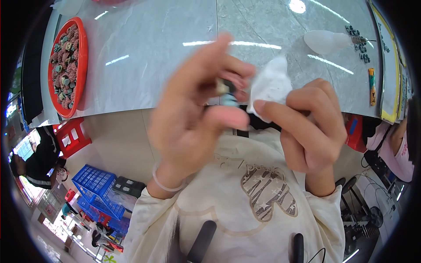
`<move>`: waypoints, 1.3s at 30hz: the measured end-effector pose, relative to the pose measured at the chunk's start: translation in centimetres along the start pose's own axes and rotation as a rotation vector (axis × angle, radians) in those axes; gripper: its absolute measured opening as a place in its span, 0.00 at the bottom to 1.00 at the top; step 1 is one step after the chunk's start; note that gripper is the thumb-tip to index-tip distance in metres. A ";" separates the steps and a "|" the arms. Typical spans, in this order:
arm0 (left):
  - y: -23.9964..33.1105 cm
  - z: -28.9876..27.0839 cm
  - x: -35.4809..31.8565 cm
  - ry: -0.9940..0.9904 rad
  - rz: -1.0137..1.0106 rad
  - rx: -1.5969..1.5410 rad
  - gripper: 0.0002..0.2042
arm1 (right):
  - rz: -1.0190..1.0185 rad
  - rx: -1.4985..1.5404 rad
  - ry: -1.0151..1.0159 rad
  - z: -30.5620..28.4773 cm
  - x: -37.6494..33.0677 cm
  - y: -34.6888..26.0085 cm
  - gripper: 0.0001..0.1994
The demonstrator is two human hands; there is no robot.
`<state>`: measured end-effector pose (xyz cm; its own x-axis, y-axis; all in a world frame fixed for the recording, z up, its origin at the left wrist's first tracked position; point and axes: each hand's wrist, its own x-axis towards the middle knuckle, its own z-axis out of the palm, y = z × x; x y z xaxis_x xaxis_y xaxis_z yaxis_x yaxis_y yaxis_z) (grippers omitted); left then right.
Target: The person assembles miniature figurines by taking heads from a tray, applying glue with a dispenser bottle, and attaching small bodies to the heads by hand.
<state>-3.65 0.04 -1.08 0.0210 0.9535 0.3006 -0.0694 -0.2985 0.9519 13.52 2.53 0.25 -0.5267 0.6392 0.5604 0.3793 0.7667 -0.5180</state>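
Observation:
My left hand point(188, 103), smeared by motion, is raised above the table's near edge. Its curled fingers hold a small figurine point(229, 95) with pale blue, dark and cream parts; the fingers cover much of it and its exact shape is blurred. Close beside it, my right hand point(313, 125) pinches a crumpled white cloth point(272, 83) between thumb and fingers. The cloth's upper end points up and away from me. A narrow gap separates the cloth from the left fingertips.
A red oval basket point(83, 65) of small pink, brown and blue pieces stands at the left. Toward the right lie a translucent needle-tipped bottle point(326, 41), several small dark pieces point(363, 56) and an orange-green tube point(372, 87). Blue crates point(98, 188) sit on the floor.

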 end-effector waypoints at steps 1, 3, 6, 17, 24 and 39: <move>0.0 -0.3 0.4 -0.004 0.001 0.001 0.37 | 0.038 0.010 -0.029 0.1 -0.3 0.2 0.19; 0.4 -0.8 1.2 0.114 0.106 0.125 0.38 | 0.090 0.028 -0.026 -0.3 -0.3 -0.1 0.17; -0.1 -0.4 1.4 0.016 0.133 0.111 0.37 | 0.207 0.048 0.060 -1.1 0.1 -0.8 0.13; -0.6 0.0 1.0 -0.142 0.196 0.147 0.34 | 0.087 0.061 0.172 1.1 1.3 -0.8 0.15; -1.0 0.0 0.6 -0.084 0.170 0.279 0.32 | -0.038 -0.052 0.195 2.1 0.7 -0.2 0.22; -1.0 0.1 0.3 -0.105 0.185 0.298 0.31 | 0.475 0.535 0.109 1.0 1.0 -1.7 0.15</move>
<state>-3.45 0.64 -1.88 0.1386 0.8773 0.4595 0.2118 -0.4795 0.8516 11.59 1.83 1.03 -0.3078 0.9199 0.2430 0.1088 0.2878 -0.9515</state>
